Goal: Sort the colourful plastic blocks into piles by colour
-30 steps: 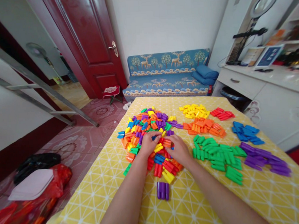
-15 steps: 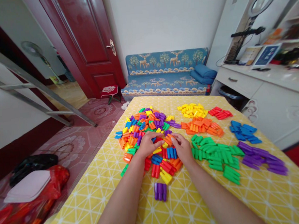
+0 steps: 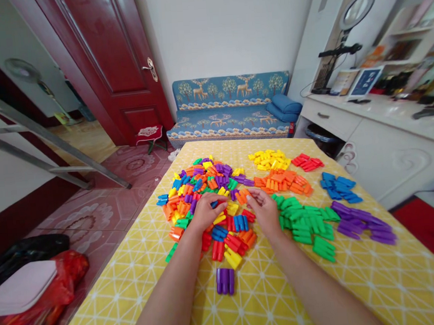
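Loose plastic building pieces in mixed colours form a large pile [image 3: 183, 189] on the left half of the table. My left hand [image 3: 205, 212] rests over the pile's near right part. Its fingers reach right, the thumb stands apart from them, and no piece shows in its grasp. Between the thumb and fingers of my right hand [image 3: 264, 207] is an orange building piece [image 3: 242, 196], just over the pile's right edge. Closer to me lies a separate purple piece [image 3: 225, 280]. Blue [image 3: 240, 223] and red [image 3: 218, 250] pieces lie between my forearms.
Sorted heaps lie to the right: yellow [image 3: 269, 160], red [image 3: 307, 162], orange [image 3: 283, 181], blue [image 3: 338, 187], green [image 3: 306, 218] and purple [image 3: 364, 221]. A yellow patterned cloth [image 3: 129, 292] covers the table. Beyond stands a blue sofa [image 3: 228, 114]; a white cabinet [image 3: 390, 140] is at right.
My right hand has drawn slightly away from my left with the orange piece, which now shows more clearly. The whole view has shifted a little to the right.
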`<act>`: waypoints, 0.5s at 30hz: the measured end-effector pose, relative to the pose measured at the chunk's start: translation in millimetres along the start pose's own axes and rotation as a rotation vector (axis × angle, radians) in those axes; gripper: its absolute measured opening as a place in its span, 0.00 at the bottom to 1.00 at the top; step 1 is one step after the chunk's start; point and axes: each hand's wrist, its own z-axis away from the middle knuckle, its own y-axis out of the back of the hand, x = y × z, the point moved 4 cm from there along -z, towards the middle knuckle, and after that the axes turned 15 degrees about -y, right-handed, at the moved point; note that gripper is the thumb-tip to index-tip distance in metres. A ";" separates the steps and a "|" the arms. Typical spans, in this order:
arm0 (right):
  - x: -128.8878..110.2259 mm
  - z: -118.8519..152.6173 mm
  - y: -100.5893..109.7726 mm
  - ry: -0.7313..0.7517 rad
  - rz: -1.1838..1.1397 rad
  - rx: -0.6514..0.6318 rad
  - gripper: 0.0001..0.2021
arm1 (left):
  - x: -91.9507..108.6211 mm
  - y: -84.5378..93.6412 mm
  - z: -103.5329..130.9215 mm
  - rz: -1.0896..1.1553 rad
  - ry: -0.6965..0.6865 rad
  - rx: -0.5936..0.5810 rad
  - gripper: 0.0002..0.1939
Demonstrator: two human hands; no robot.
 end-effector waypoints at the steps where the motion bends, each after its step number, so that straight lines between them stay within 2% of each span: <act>1: -4.4 -6.7 9.8 -0.004 -0.016 0.042 0.16 | -1.2 -0.3 0.3 0.003 0.001 0.003 0.07; 3: -13.5 -24.3 39.0 0.008 -0.027 0.179 0.18 | -3.5 -0.7 1.0 0.012 0.003 0.004 0.07; 5: -19.1 -45.0 77.9 0.026 -0.001 0.355 0.18 | -4.9 -1.1 1.3 0.016 0.006 -0.002 0.07; 8: -14.8 -76.2 136.8 -0.035 0.093 0.527 0.15 | -5.1 -0.8 1.0 0.016 0.007 -0.001 0.07; 11: -2.9 -97.6 177.6 -0.117 0.218 0.570 0.10 | -4.4 -0.5 0.3 0.018 0.009 0.008 0.07; 13: 3.0 -104.2 190.8 -0.122 0.261 0.555 0.07 | -4.2 -0.6 0.2 0.018 0.011 0.005 0.08; 15: 4.6 -105.8 195.0 -0.075 0.292 0.532 0.05 | -4.5 -0.8 0.4 0.015 0.013 0.003 0.08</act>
